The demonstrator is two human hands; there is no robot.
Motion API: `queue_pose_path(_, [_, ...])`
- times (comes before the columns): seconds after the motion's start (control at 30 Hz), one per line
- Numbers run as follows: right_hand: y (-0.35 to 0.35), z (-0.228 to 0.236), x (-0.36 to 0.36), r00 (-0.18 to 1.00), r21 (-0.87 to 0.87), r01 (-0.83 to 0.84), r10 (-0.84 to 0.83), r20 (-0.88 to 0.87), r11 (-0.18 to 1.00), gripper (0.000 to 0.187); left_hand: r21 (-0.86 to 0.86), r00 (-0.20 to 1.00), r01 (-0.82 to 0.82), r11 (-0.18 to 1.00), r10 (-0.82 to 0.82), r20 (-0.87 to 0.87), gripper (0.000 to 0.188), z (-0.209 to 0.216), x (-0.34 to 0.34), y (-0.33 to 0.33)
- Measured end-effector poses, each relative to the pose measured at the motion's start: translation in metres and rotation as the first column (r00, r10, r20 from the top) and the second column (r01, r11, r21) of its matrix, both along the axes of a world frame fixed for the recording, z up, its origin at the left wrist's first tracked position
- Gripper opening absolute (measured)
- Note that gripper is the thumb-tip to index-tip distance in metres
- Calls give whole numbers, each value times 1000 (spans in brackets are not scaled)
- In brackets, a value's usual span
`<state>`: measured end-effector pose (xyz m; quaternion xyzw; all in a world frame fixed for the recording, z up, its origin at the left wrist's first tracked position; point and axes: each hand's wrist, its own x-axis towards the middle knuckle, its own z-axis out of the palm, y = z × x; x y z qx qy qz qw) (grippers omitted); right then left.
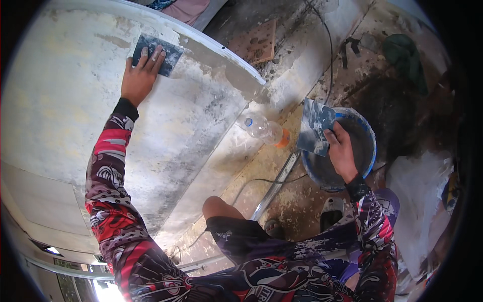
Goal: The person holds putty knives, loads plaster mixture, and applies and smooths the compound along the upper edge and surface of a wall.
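My left hand (140, 75) presses a dark, flat rectangular putty spreader (172, 56) against the wall (151, 131), its fingers lying over the blade's face. White smears mark that blade. Grey filler (236, 80) runs in a band along the wall's edge beside it. In my right hand (343, 151) is a second flat putty spreader (316, 126), pinched at its side and streaked with grey-white paste. It is held over a round bucket (373, 146) with a blue rim and dark grey contents. The bucket's near left part is hidden behind the blade and my hand.
A clear plastic bottle (257, 125) with an orange band lies by the wall's foot. A metal strip (276, 186) and a cable (330, 55) cross the floor. Beyond are a perforated brick (259, 43), a dark green cloth (404, 55) and, at right, clear plastic sheeting (417, 196).
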<state>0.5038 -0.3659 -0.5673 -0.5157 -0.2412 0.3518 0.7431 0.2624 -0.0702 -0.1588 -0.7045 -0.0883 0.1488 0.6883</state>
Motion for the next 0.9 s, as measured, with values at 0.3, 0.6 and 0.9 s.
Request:
queue_pose_path(0.3, [-9, 6, 12, 996, -5, -85, 85, 16, 996, 31, -203, 987, 107, 973, -79, 141, 47, -18, 1, -36])
queue_pose_path(0.6, [-12, 5, 9, 995, 16, -93, 93, -18, 996, 25, 49, 861, -3, 999, -23, 507, 42, -28, 36, -20])
queue_pose_path(0.9, [-10, 12, 7, 989, -48, -143, 145, 21, 988, 30, -237, 848, 31, 971, 100, 520, 42, -118, 29, -25])
